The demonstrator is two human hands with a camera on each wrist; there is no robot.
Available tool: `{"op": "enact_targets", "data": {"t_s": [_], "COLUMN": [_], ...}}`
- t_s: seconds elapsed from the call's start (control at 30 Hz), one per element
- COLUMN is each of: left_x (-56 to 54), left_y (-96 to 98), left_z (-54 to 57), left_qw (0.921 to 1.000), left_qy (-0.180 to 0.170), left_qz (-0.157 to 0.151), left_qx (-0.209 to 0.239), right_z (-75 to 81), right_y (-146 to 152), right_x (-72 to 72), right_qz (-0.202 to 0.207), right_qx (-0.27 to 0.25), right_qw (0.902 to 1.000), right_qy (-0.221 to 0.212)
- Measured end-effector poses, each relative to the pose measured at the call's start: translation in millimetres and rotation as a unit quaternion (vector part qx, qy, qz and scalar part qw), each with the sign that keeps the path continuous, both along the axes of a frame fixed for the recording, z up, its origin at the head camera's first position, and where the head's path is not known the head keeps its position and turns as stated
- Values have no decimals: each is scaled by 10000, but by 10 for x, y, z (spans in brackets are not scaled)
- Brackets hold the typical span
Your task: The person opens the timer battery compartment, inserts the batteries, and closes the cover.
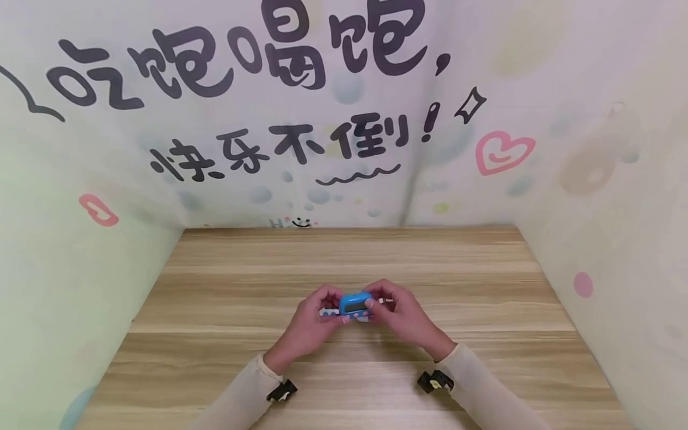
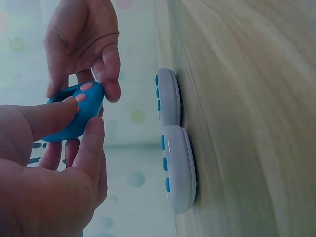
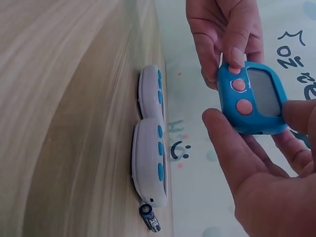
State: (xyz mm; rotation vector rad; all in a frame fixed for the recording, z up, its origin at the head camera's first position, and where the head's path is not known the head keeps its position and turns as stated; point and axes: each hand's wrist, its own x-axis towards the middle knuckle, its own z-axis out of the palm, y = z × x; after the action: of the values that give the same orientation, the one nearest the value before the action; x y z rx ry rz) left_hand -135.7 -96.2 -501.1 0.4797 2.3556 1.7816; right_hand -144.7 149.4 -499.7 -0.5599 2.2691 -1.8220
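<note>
Both hands hold a small blue digital timer (image 1: 355,303) above the table. It has a dark, blank-looking screen and pink buttons, seen face-on in the right wrist view. My left hand (image 1: 312,325) grips one end, and its thumb (image 3: 237,55) rests on an end button. At the other end, my right hand (image 1: 405,313) pinches the timer, thumb on the screen's edge and fingers behind. Below lie two white timers with blue buttons, a nearer one (image 3: 148,158) and another (image 3: 149,91), end to end on the table. The head view mostly hides them behind the hands.
A dark battery (image 3: 149,217) lies on the wood-grain table (image 1: 344,376) beside one white timer. Pale printed walls (image 1: 591,209) enclose the table at the back and both sides. A black wrist mount (image 1: 435,380) sits on the right sleeve, another (image 1: 282,391) on the left.
</note>
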Motion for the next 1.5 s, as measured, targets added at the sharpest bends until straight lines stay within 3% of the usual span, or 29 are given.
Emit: {"op": "enact_targets", "data": {"t_s": [0.07,0.2,0.43,0.67,1.0,1.2,1.33,1.5], "left_x": [0,-7,-1,-3,1,-14,-14,-15], "left_y": [-8,-28,-76,-114,-119,-139,-159,-150], "left_z": [-8,-15,1,6,7,-1,10,2], "left_qw": [10000,9999,9977,9953,9911,9908,9919,9910], "left_qy": [3,-93,-493,-775,-1038,-931,-821,-858], "left_qz": [31,54,-223,-198,-345,-247,-105,-318], "left_qx": [29,114,399,538,752,954,960,972], "right_z": [-14,-29,14,16,18,54,50,12], "right_y": [-4,-5,-7,-6,5,18,8,-37], "right_x": [0,-2,20,41,14,-8,-17,-17], "right_qz": [198,302,305,470,575,556,508,607], "right_qx": [-167,-24,-179,274,369,288,365,510], "right_qw": [9997,9994,9994,9984,9964,9948,9952,9955], "right_qy": [-41,161,-50,118,499,809,752,527]}}
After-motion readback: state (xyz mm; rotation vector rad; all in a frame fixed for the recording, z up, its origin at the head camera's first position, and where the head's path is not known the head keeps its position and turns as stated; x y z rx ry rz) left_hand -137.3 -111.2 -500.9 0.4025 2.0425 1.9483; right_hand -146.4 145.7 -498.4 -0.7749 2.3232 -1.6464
